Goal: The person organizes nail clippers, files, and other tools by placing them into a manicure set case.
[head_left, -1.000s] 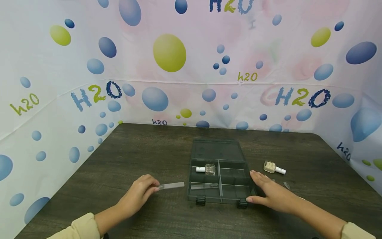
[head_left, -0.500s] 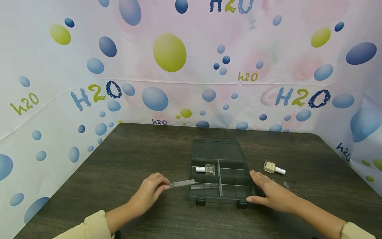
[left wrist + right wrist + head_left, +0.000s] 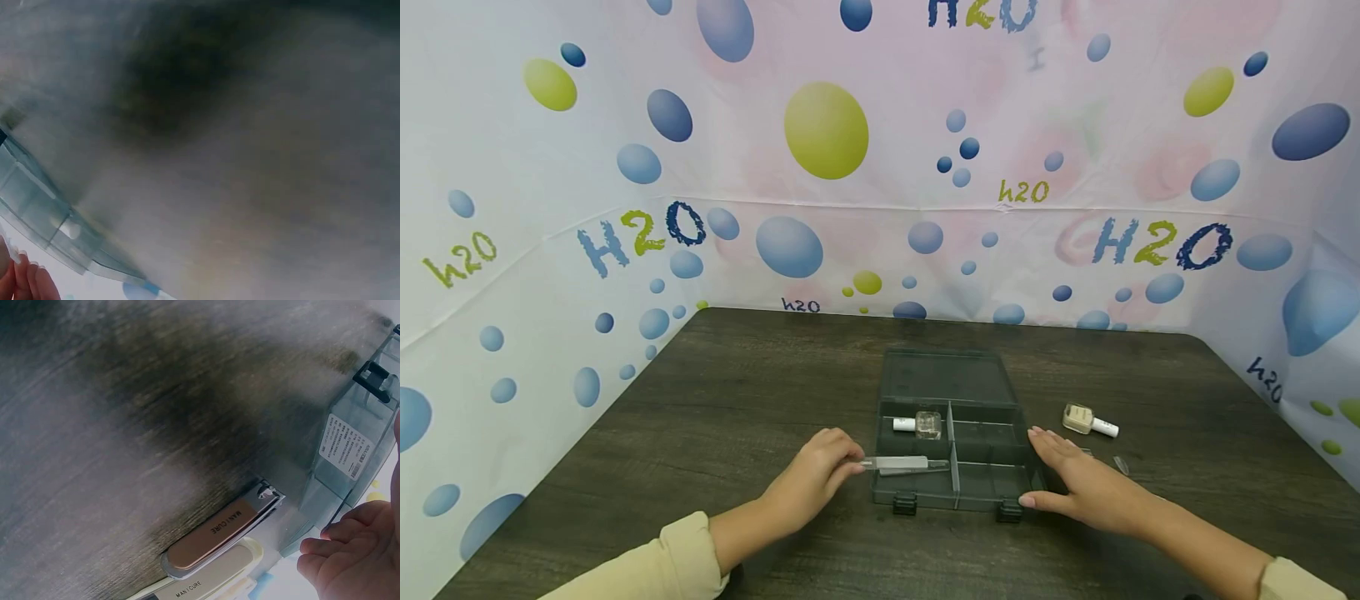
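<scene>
My left hand point(image 3: 816, 475) pinches a slim frosted nail file point(image 3: 902, 462) by its clear end, holding it level over the front left compartment of a dark see-through divider box point(image 3: 946, 377). A similar file point(image 3: 937, 466) lies in that compartment, partly covered by the held one. Behind it, a nail polish bottle point(image 3: 928, 425) with a white cap lies on its side in the back left compartment. The right hand point(image 3: 1084, 485) rests against the box's right side with fingers extended. In the left wrist view, only the left fingers point(image 3: 36, 281) show at the lower corner.
Right of the box lies a cream nail polish bottle point(image 3: 1078, 419), with a small clear piece point(image 3: 1121, 465) nearby. Brown nail clippers point(image 3: 215, 531) and a cream tool point(image 3: 215, 575), both marked MANICURE, lie beside the right hand. The box's lid is folded back; its right compartments hold nothing.
My left hand has moved right, carrying the nail file from beside the box to over the front left compartment. The right hand has stayed at the box's side.
</scene>
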`<state>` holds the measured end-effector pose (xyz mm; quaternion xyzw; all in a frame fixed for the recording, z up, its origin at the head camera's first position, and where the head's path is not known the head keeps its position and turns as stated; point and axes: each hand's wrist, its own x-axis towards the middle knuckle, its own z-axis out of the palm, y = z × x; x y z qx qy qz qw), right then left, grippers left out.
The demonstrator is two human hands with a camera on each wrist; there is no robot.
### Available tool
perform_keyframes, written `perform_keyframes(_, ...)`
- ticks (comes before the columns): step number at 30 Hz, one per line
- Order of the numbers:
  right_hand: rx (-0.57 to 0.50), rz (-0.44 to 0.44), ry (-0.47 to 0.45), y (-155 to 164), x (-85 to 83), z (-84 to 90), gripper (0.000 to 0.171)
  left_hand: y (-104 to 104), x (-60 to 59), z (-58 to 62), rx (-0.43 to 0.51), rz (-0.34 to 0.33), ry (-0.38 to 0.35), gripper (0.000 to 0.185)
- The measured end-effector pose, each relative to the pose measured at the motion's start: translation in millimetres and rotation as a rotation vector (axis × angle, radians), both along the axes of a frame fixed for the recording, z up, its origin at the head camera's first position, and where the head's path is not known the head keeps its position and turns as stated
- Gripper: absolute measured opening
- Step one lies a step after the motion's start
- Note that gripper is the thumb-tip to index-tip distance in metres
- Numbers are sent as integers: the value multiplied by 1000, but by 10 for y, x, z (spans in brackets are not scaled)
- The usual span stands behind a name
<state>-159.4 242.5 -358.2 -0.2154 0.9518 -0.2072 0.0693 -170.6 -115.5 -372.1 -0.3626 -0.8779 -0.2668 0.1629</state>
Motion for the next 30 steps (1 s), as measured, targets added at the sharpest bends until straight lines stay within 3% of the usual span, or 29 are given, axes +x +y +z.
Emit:
perform_keyframes(6,-3,0,-1,-3,5,2,96,137,-35,22,-96,-44,22,9)
perform_keyframes(18,9,-8,-1,-7,8,-10,97,350,-75,87,-346,-29,98,12)
perform_keyframes(22,7,-9,2,-6,7,-13,96,395,-83,131,-384,-31,73,11)
perform_keyframes(30,5,-8,4,0,7,-18,96,460,-107,200,-456,5,91,6)
